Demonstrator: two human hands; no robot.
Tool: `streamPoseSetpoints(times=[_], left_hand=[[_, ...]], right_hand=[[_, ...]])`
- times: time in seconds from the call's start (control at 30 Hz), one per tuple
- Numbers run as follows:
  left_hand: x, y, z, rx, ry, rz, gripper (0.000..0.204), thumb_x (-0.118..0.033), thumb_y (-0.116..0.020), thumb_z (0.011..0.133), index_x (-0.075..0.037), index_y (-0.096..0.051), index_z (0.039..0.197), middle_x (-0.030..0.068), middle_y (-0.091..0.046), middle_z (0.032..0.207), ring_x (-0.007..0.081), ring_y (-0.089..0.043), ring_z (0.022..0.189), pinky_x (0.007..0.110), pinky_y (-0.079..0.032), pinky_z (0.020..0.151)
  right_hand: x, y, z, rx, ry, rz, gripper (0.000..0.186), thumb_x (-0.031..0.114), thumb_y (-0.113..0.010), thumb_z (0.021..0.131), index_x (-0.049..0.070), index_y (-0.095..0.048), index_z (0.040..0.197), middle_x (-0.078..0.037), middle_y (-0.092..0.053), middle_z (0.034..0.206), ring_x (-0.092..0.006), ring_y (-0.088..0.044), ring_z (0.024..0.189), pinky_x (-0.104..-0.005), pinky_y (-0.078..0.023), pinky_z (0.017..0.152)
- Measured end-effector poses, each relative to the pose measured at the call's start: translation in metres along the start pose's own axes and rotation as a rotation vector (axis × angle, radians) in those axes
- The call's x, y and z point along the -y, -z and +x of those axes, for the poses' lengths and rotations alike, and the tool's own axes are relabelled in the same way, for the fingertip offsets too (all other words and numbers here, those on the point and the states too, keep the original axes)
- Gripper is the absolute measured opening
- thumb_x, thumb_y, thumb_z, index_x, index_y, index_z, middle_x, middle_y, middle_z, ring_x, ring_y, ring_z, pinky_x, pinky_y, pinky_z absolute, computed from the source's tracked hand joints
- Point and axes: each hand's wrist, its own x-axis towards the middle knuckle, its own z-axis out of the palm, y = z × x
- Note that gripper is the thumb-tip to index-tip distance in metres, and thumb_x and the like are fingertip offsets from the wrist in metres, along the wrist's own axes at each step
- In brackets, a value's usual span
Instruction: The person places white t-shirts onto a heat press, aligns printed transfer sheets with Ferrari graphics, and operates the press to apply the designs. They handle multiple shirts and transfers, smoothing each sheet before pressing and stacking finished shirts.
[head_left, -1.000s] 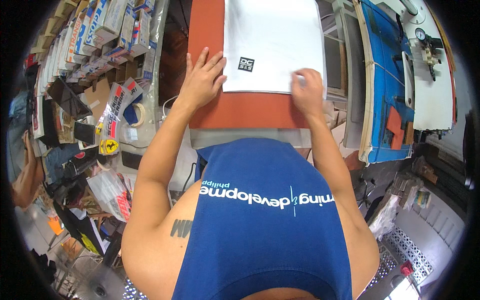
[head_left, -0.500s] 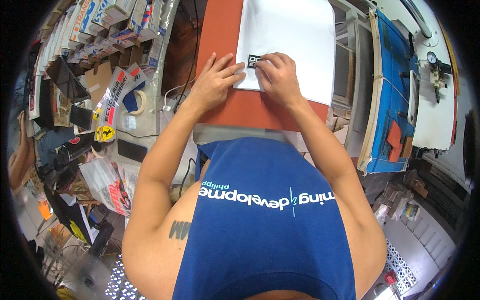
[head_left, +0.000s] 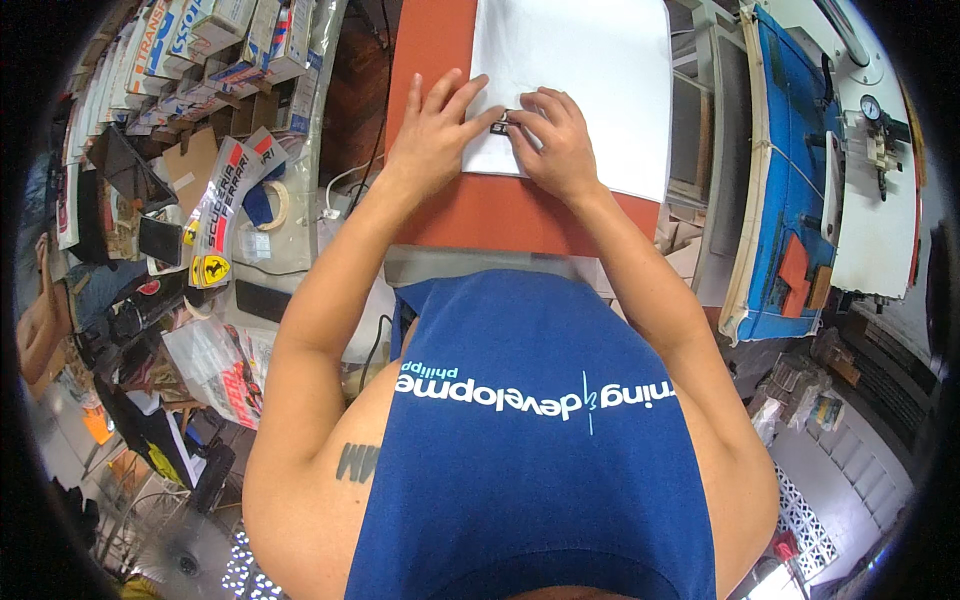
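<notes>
Black label (head_left: 498, 129) on white cloth (head_left: 615, 85), near its lower left corner. Our left hand (head_left: 432, 135) spread over cloth's left edge; right hand (head_left: 560, 145) curled at label, pinching or not we cannot tell. Uneven tug could skew label, crease cloth.

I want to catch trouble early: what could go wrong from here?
The right hand partly covers the black patch, so any skew might go unnoticed. The left hand lies across the left edge of the white cloth; uneven pressure could wrinkle it or shift it.
</notes>
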Motion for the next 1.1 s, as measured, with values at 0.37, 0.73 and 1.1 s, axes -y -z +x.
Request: streamPoseSetpoints(times=[0.37,0.73,1.1], left_hand=[[0.012,0.007,-0.007,-0.014,0.093,-0.2,0.045,-0.002,-0.059,0.087,-0.02,-0.07,0.127,0.0074,-0.055,0.148,0.0351,-0.047,0.14,0.059,-0.033,0.118],[0.025,0.005,-0.025,-0.004,0.04,-0.259,0.033,-0.002,-0.063,0.087,-0.016,-0.077,0.113,0.0085,-0.066,0.134,0.0341,-0.053,0.134,0.054,-0.036,0.117],[0.008,0.008,-0.017,0.054,0.035,-0.093,0.06,0.004,-0.061,0.079,-0.028,-0.07,0.129,0.0086,-0.053,0.146,0.0348,-0.046,0.135,0.058,-0.033,0.117]], right_hand=[[-0.003,-0.001,-0.003,-0.026,0.009,-0.013,0.017,0.017,-0.077,0.08,0.011,-0.077,0.096,-0.01,-0.07,0.113,-0.0329,-0.06,0.117,-0.0469,-0.047,0.104],[-0.001,-0.002,-0.002,-0.024,-0.011,-0.022,0.015,0.019,-0.077,0.081,0.013,-0.077,0.096,-0.009,-0.07,0.114,-0.0323,-0.059,0.119,-0.0469,-0.047,0.103],[-0.001,-0.002,-0.001,-0.005,-0.044,-0.019,0.019,0.021,-0.077,0.082,0.011,-0.077,0.098,-0.011,-0.069,0.115,-0.0331,-0.059,0.118,-0.047,-0.045,0.104]])
